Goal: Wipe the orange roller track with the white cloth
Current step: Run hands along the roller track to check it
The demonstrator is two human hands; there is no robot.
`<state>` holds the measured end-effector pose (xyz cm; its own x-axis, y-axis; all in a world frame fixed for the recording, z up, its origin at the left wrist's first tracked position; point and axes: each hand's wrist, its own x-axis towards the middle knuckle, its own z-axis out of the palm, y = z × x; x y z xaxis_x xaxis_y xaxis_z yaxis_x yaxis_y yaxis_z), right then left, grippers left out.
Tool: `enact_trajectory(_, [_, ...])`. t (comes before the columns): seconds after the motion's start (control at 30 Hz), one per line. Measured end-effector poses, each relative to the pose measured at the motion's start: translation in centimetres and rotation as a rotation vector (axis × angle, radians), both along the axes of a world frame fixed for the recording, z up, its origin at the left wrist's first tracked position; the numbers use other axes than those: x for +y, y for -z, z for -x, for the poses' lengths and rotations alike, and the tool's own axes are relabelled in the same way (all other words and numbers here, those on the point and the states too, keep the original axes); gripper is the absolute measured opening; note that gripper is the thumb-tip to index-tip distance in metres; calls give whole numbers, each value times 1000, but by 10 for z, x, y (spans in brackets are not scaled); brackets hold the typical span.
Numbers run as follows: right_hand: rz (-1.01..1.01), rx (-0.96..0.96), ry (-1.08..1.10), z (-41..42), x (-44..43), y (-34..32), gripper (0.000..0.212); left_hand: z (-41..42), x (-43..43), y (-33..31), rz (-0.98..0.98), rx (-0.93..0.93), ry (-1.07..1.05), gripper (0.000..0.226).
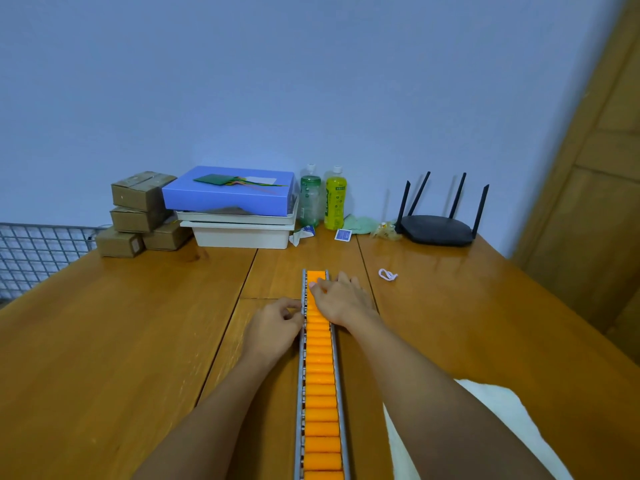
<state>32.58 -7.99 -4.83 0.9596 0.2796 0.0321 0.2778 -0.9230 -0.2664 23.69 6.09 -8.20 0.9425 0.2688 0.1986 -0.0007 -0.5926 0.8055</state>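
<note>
The orange roller track (320,386), orange rollers in a grey metal frame, runs lengthwise from the near edge toward the middle of the wooden table (121,341). My right hand (341,299) lies across the track's far end, fingers wrapped over both rails. My left hand (277,323) sits against the left rail, fingers curled on the frame. The white cloth (498,417) lies on the table near the right front, partly hidden under my right forearm; neither hand touches it.
Along the back wall stand cardboard boxes (138,213), a blue box on white trays (232,199), two bottles (322,197), and a black router (438,228). A small pink loop (387,274) lies right of the track. A wire grid (31,251) is at left.
</note>
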Motion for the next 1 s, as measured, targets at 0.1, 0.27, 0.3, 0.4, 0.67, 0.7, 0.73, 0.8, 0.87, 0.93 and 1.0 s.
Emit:
enact_trajectory(0.1, [24, 3, -3, 11, -5, 0, 60, 1, 0, 0, 12, 0, 3, 23])
enact_trajectory(0.27, [63, -9, -5, 33, -10, 0, 59, 7, -2, -4, 10, 3, -3, 24])
enact_trajectory(0.3, [69, -15, -5, 36, -11, 0, 59, 9, -2, -5, 10, 2, 0, 24])
enact_trajectory(0.4, [80, -7, -12, 47, -14, -3, 58, 16, -4, -6, -8, 15, 9, 24])
enact_trajectory(0.67, [145, -22, -22, 79, -20, -12, 55, 34, -11, -16, -111, 85, 15, 32])
enact_trajectory(0.7, [151, -25, -25, 83, -21, -13, 55, 37, -11, -16, -112, 90, 18, 32])
enact_trajectory(0.73, [159, -30, -29, 87, -22, -13, 55, 40, -12, -16, -111, 94, 22, 32])
enact_trajectory(0.8, [174, -41, -29, 96, -24, -14, 54, 48, -14, -17, -111, 101, 24, 32])
enact_trajectory(0.87, [180, -51, -26, 104, -26, -16, 54, 55, -15, -18, -117, 110, 21, 33])
enact_trajectory(0.93, [186, -48, -20, 112, -27, -17, 55, 61, -17, -19, -130, 120, 17, 31])
enact_trajectory(1.0, [187, -49, -23, 121, -29, -18, 55, 70, -20, -20, -147, 127, 16, 30])
